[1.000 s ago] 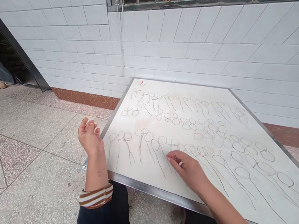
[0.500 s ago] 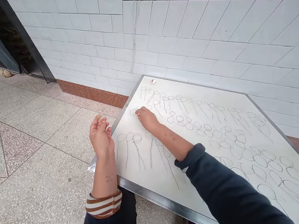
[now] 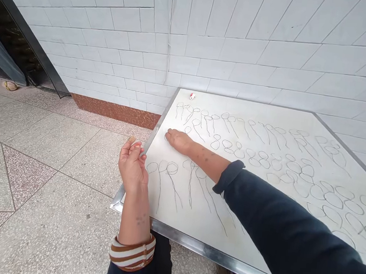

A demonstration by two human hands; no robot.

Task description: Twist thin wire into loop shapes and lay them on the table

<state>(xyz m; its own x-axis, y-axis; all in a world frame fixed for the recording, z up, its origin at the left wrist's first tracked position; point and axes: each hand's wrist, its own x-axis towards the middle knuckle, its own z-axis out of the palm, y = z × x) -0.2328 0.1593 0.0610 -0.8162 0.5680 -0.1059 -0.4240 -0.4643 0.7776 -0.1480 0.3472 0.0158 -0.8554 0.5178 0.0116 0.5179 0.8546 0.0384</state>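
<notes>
My right hand (image 3: 178, 141) rests low over the left part of the white table top (image 3: 173, 225). Its fingers are pressed together, pointing left, and hide whatever is under or in them. Just off the table's left edge, palm up, my left hand (image 3: 133, 165) has its fingers curled against the thumb; anything in them is too small to make out. Thin dark loops with long tails, like fine wire or drawn lines, cover the table in rows. A looped piece with tails (image 3: 172, 168) lies nearest both hands, and a row of double loops (image 3: 215, 142) runs off to the right.
A small red-and-white object (image 3: 192, 96) sits at the table's far left corner. The metal rim (image 3: 197, 246) borders the table. Behind it rises a white tiled wall (image 3: 114, 42) with a hanging cord (image 3: 169, 44). A dark doorway (image 3: 12, 45) opens at left, above a speckled floor (image 3: 63, 216).
The view has shifted slightly, so the table sits further right. My right hand has flattened and now covers the loop whose edge showed by its fingertips. My left hand is closer to the table's edge.
</notes>
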